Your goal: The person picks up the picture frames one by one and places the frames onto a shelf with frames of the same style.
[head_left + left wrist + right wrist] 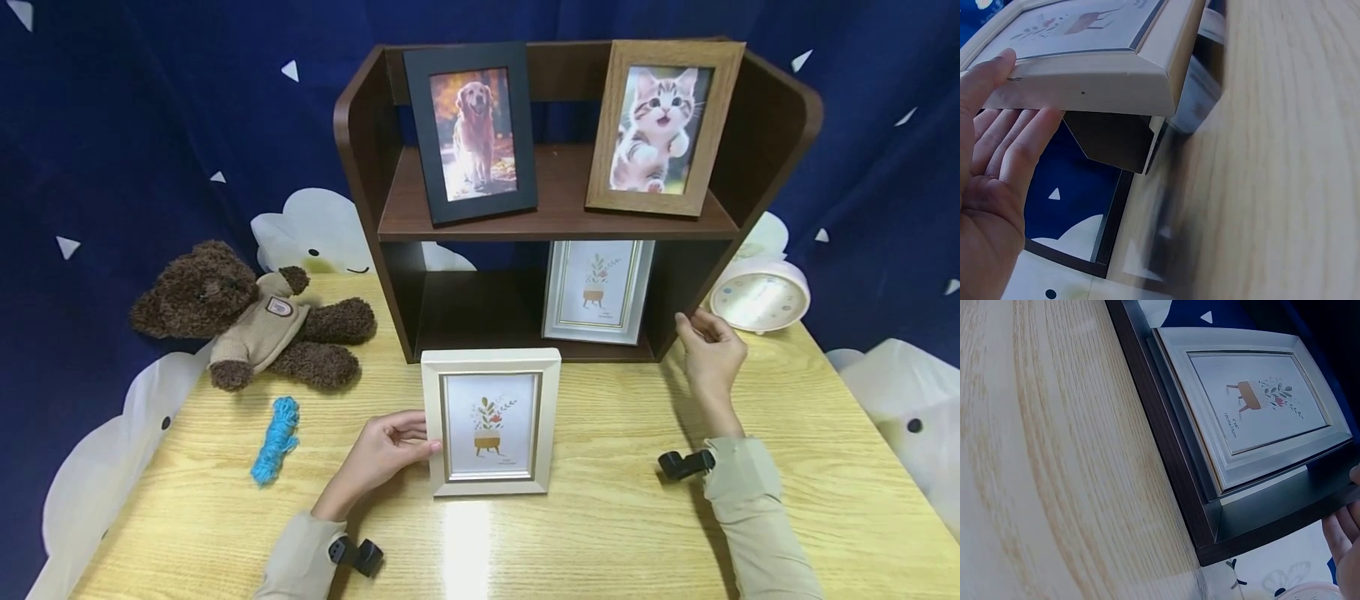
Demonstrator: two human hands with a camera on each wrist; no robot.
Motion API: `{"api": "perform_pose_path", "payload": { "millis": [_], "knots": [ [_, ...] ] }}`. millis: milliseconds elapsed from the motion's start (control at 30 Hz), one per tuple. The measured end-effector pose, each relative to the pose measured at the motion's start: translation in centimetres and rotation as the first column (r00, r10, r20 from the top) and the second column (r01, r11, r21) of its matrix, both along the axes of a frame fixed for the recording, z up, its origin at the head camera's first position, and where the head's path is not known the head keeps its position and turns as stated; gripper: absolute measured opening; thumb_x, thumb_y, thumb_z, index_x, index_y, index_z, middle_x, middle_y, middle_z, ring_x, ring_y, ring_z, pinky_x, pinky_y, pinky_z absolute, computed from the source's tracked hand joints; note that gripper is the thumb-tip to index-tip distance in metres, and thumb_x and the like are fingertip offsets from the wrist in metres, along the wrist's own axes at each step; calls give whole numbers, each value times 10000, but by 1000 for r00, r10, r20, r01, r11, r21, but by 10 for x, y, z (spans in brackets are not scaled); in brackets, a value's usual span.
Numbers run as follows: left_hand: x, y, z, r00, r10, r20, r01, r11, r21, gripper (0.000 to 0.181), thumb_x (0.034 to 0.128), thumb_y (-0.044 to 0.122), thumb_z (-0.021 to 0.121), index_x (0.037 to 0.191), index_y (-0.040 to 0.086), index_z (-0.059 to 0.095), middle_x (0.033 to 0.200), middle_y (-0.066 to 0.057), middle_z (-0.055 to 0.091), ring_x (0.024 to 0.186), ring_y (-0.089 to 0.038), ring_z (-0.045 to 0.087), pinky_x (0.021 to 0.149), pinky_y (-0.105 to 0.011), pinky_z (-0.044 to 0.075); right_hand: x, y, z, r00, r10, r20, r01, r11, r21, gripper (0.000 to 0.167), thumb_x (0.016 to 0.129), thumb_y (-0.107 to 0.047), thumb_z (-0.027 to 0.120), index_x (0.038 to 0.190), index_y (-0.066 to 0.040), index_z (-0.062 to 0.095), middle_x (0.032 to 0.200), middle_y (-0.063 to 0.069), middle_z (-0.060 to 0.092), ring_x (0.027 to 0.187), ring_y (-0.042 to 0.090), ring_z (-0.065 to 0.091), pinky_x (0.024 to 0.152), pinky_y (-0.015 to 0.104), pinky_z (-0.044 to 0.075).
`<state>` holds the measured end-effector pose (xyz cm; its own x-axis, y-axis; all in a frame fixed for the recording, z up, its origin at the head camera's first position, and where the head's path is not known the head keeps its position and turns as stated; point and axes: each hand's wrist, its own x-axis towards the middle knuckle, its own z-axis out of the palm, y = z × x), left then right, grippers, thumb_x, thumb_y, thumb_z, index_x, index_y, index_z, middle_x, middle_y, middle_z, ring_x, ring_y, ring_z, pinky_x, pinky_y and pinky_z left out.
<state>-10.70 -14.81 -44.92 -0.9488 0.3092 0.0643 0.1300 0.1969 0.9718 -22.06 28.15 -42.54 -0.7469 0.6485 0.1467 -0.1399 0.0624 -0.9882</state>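
Observation:
My left hand (386, 450) holds a cream picture frame (495, 417) by its left edge. In the left wrist view the thumb lies on the frame's side and the fingers go behind it; the back stand (1113, 140) shows there. This frame stands upright in front of a dark brown shelf (558, 225). My right hand (714, 354) grips the front edge of the shelf's right side panel, low down, thumb inside and fingers outside. Just left of that panel, a white picture frame (1260, 400) with a similar plant print stands in the lower compartment.
On the upper shelf stand a black-framed dog photo (476, 137) and a wooden-framed cat photo (660, 133). Left of the shelf lie a brown teddy bear (258, 329) and a blue rope bundle (276, 442). A white round clock (761, 296) stands at the right.

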Motion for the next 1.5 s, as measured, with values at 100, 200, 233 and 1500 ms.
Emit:
{"api": "perform_pose_path", "payload": {
  "millis": [100,200,233,1500],
  "knots": [
    [-2,0,2,1000,2,5,-2,1000,11,411,802,60,743,1145,-122,609,1045,-270,665,882,-84,680,776,-269,563,0,0,0,1000,3,-8,-3,1000,9,180,766,-45,765,798,-210,703,707,-166,657,679,-31,620,652,56,493],
    [-4,0,4,1000,17,-13,-17,1000,3,396,796,47,747,1129,-123,617,1027,-265,671,866,-64,674,769,-264,563,0,0,0,1000,3,-16,-2,1000,22,173,767,-46,765,804,-204,705,709,-164,657,684,-29,620,654,55,492],
    [-5,0,4,1000,25,-15,-25,1000,-2,397,791,46,751,1128,-118,620,1026,-258,674,865,-65,673,770,-264,563,0,0,0,1000,2,-19,-2,1000,25,173,766,-46,766,803,-205,705,710,-163,657,683,-27,620,654,56,492],
    [-48,-1,33,994,91,-54,-96,991,-95,466,837,93,720,1231,-99,563,1070,-248,662,954,-299,666,780,-238,552,0,0,-2,999,-10,-40,12,999,44,199,769,-46,760,783,-234,696,721,-167,651,687,-32,619,655,59,495]
  ]
}}
